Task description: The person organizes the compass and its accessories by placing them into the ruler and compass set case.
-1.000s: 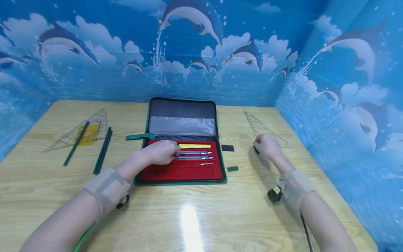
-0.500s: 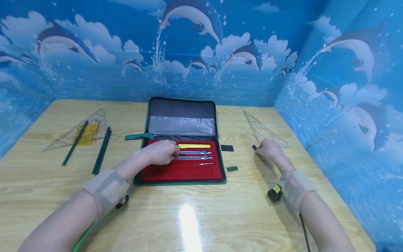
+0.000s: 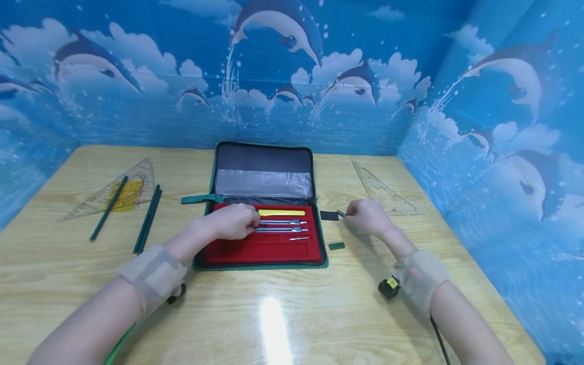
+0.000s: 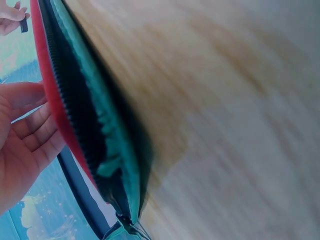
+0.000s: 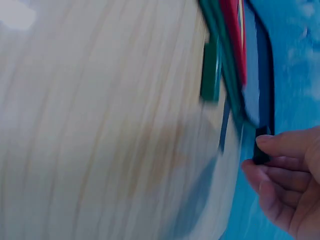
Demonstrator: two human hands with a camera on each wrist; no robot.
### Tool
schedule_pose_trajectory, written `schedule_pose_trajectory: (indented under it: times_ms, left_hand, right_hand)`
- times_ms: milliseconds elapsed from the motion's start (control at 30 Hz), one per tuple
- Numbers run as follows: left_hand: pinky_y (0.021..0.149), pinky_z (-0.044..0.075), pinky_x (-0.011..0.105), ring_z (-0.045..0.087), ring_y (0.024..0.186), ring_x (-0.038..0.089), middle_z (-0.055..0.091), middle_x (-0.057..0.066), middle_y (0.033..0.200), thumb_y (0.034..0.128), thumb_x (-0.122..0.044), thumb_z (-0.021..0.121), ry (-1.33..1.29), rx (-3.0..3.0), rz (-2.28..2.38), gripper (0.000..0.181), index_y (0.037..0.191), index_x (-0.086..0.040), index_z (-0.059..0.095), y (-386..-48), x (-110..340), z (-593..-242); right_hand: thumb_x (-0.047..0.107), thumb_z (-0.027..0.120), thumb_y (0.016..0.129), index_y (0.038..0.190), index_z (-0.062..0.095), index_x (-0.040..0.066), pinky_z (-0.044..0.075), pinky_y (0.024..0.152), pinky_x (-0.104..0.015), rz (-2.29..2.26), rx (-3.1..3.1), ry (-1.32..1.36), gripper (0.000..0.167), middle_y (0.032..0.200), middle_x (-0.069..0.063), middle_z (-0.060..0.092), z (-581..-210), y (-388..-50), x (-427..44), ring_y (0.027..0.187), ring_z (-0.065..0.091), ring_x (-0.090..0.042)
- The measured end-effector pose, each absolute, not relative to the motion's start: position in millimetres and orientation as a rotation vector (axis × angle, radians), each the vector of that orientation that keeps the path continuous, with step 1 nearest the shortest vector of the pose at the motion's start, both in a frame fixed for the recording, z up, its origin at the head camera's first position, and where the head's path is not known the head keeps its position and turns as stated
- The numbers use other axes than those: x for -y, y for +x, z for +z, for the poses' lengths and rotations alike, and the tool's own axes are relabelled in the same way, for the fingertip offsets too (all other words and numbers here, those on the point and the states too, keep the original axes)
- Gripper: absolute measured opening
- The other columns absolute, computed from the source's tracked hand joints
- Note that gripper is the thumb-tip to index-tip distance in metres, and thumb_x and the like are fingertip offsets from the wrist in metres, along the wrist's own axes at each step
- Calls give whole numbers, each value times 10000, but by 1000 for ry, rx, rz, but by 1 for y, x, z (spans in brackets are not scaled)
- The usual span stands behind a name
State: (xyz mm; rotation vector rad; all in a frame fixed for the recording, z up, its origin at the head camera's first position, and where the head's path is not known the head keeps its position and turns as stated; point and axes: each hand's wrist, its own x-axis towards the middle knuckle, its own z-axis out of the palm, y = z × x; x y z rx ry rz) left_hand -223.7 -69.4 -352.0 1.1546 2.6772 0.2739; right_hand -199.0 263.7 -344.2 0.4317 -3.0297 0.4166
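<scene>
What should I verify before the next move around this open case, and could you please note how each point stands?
1. Case open with its red tray reachable: ok.
2. Small dark piece pinched in the right hand: ok.
3. Left hand free of any tool: cannot tell; its fingertips are hidden at the tray.
4. Two long silver instruments fully seated: cannot tell; the left hand covers one end of them.
5. Loose pieces put away, if they belong in the case: not ok; the green block and flat black piece lie on the table.
</scene>
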Motion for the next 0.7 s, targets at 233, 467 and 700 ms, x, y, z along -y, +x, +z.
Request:
schedule_pose_trajectory:
  times_ms: [233, 467, 700]
  left_hand:
    - [655, 461, 248, 507, 691, 119, 583, -20, 781, 856, -137, 662, 1106, -2692, 310, 27, 861, -112, 666, -222, 69, -351]
    - [678, 474, 243, 512, 702, 112, 616, 1, 845, 808, -169, 725, 1125, -2754, 381, 157, 945, -100, 689, -214, 63, -346]
    - [726, 485, 266, 534, 763, 125, 632, 18, 923, 794, -237, 742, 1113, -2801, 387, 320, 1070, -86, 684, -211, 58, -338]
  right_hand:
    - [95, 743, 768, 753, 630, 56, 478, 581, -284, 494, 2964, 583, 121, 695, -16, 639, -351, -190, -219, 613, 574, -121]
    - [98, 758, 762, 846, 666, 44, 452, 586, -218, 502, 2961, 715, 136, 774, -20, 624, -363, -181, -184, 644, 512, -90]
    - [109, 754, 771, 864, 685, 69, 443, 598, -209, 506, 2889, 842, 122, 786, 0, 615, -364, -183, -160, 663, 505, -84]
